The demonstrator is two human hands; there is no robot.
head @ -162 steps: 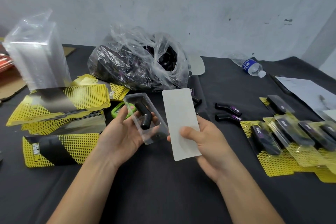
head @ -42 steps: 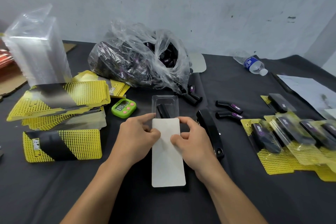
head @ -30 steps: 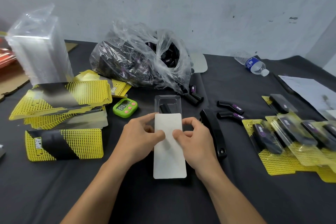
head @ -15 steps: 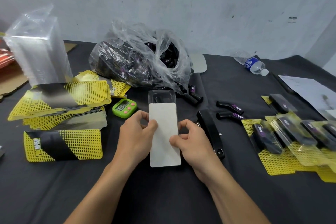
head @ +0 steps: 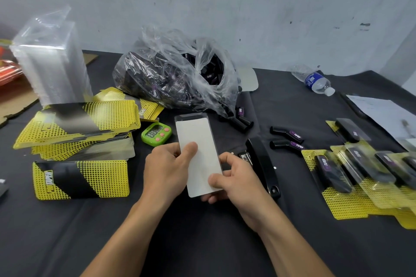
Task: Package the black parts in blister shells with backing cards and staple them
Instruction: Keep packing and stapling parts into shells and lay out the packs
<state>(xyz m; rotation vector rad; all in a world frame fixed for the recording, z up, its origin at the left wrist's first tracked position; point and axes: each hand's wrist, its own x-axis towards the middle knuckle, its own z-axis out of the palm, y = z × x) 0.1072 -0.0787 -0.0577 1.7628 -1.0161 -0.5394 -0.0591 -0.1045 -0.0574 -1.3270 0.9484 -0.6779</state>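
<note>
Mid-bench (head: 202, 243), the left hand (head: 164, 171) and right hand (head: 238, 182) both pinch the white backing card (head: 198, 153), now slid almost fully over the blister shell (head: 191, 116), hiding the black part. Stapling likely follows.

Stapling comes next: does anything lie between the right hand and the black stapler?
Nothing visible does. The stapler lies just right of the right hand, which holds the backing card.
</note>
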